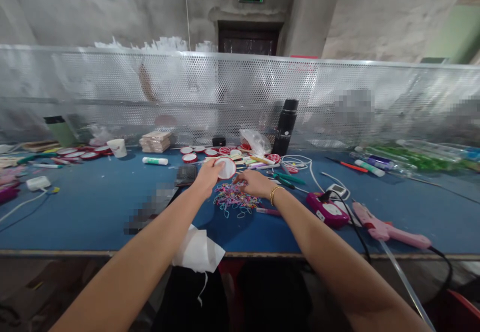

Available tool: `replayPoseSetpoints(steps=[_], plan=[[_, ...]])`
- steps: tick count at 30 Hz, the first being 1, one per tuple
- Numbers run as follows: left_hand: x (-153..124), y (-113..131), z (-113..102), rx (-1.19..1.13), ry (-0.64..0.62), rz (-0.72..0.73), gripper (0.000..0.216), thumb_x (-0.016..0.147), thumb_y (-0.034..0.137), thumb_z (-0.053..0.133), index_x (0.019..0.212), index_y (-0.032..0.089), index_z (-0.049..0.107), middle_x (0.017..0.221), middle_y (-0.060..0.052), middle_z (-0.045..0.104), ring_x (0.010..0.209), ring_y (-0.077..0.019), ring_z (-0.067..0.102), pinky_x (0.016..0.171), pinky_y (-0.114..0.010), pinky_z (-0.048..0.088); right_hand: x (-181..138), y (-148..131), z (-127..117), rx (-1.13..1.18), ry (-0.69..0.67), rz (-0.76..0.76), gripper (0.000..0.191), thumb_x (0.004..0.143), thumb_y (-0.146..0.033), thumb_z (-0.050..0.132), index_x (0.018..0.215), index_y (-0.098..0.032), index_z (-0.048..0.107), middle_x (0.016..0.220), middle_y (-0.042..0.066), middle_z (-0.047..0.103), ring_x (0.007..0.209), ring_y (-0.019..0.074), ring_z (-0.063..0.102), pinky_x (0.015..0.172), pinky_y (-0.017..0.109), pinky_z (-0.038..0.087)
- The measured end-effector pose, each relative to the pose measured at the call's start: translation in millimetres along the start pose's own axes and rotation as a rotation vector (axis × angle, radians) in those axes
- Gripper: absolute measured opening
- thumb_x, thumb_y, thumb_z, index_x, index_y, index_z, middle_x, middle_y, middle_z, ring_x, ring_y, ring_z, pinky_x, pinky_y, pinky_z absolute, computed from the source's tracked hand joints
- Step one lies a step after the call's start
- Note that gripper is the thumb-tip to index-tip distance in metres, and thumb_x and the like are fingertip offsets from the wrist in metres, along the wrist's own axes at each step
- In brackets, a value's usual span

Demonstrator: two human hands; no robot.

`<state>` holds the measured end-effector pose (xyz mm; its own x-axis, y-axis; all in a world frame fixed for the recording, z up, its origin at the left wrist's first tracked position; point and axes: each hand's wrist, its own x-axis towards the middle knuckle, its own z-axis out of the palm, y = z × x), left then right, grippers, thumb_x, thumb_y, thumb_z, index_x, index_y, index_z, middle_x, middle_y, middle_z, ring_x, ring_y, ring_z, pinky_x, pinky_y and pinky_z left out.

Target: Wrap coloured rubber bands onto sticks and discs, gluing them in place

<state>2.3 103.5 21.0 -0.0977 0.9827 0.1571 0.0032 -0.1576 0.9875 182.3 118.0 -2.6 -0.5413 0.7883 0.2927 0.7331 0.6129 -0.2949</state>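
Between the fingers of my left hand [209, 176] is a round white disc with a red rim [226, 168], held just behind a heap of thin coloured loops [234, 199]. My right hand [257, 184] reaches over the right side of that heap, its fingers bent down at the loops. Whether a loop is pinched in those fingers is too small to make out. Under the right wrist lies a pink pen-like stick [268, 212]. More red-rimmed round discs [189, 158] lie behind my left hand.
A black bottle [285, 128] stands at the back near the perforated metal screen [180, 92]. Green-handled pliers [288, 178], a purple power strip [327, 210] and a pink glue gun [388, 227] with cords lie at right. White paper [200, 252] hangs over the front edge.
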Motion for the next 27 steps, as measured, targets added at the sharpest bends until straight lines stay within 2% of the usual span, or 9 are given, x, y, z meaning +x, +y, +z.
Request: replayPoseSetpoints(steps=[5, 9, 14, 16, 21, 24, 27], plan=[[1.8, -2.4, -1.5, 0.003, -0.024, 0.036, 0.027, 0.072, 0.031, 0.070, 0.095, 0.019, 0.063, 0.092, -0.004, 0.070, 0.075, -0.0155, 0.061, 0.065, -0.026, 0.048, 1.5, -1.8, 0.4, -0.001, -0.003, 0.006, 0.014, 0.078, -0.018, 0.068, 0.090, -0.019, 0.076, 0.094, 0.008, 0.075, 0.086, 0.0215, 0.066, 0.075, 0.027, 0.045], [3.8, -4.8, -2.7, -0.011, -0.069, 0.073, 0.029, 0.070, 0.029, 0.072, 0.096, 0.018, 0.066, 0.092, -0.004, 0.071, 0.074, -0.0151, 0.061, 0.066, -0.027, 0.048, 0.9, 0.4, -5.7, 0.035, 0.040, 0.022, 0.018, 0.083, -0.018, 0.061, 0.095, -0.018, 0.074, 0.094, 0.007, 0.076, 0.085, 0.0201, 0.067, 0.072, 0.026, 0.045], [5.7, -5.9, -3.1, -0.036, -0.054, 0.082, 0.025, 0.073, 0.022, 0.067, 0.097, 0.017, 0.068, 0.089, -0.003, 0.072, 0.070, -0.0138, 0.061, 0.065, -0.025, 0.047, -1.5, 3.9, -10.6, 0.109, 0.021, 0.028, 0.028, 0.078, -0.008, 0.059, 0.099, -0.019, 0.073, 0.085, 0.003, 0.076, 0.079, 0.0172, 0.067, 0.069, 0.024, 0.044], [6.7, -6.8, -3.5, -0.036, -0.054, 0.094, 0.025, 0.073, 0.022, 0.066, 0.098, 0.017, 0.069, 0.090, -0.004, 0.073, 0.072, -0.0145, 0.062, 0.066, -0.025, 0.048, -1.9, 3.7, -11.3, 0.131, 0.041, 0.042, 0.027, 0.077, -0.009, 0.060, 0.100, -0.019, 0.072, 0.085, 0.003, 0.076, 0.077, 0.0169, 0.067, 0.067, 0.024, 0.044], [8.8, -9.2, -5.2, -0.009, -0.043, 0.106, 0.027, 0.072, 0.023, 0.067, 0.098, 0.018, 0.071, 0.096, -0.005, 0.074, 0.080, -0.0174, 0.064, 0.074, -0.029, 0.050, -0.7, 2.5, -12.3, 0.144, 0.043, 0.029, 0.014, 0.081, -0.015, 0.060, 0.080, -0.019, 0.073, 0.084, 0.003, 0.076, 0.078, 0.0164, 0.066, 0.068, 0.024, 0.044], [8.8, -8.5, -5.2, -0.003, -0.024, 0.093, 0.028, 0.074, 0.021, 0.064, 0.100, 0.018, 0.071, 0.096, -0.005, 0.074, 0.080, -0.0174, 0.064, 0.073, -0.028, 0.051, 0.4, 3.2, -12.7, 0.139, 0.056, 0.026, 0.016, 0.086, -0.025, 0.060, 0.081, -0.019, 0.074, 0.086, 0.004, 0.076, 0.079, 0.0170, 0.066, 0.069, 0.025, 0.043], [7.2, -6.2, -4.3, -0.009, -0.021, 0.088, 0.028, 0.076, 0.018, 0.061, 0.102, 0.018, 0.072, 0.097, -0.005, 0.074, 0.080, -0.0168, 0.064, 0.073, -0.028, 0.051, 0.7, 5.1, -13.2, 0.146, 0.069, 0.013, 0.016, 0.087, -0.024, 0.060, 0.083, -0.019, 0.075, 0.088, 0.004, 0.076, 0.081, 0.0170, 0.066, 0.072, 0.025, 0.044]])
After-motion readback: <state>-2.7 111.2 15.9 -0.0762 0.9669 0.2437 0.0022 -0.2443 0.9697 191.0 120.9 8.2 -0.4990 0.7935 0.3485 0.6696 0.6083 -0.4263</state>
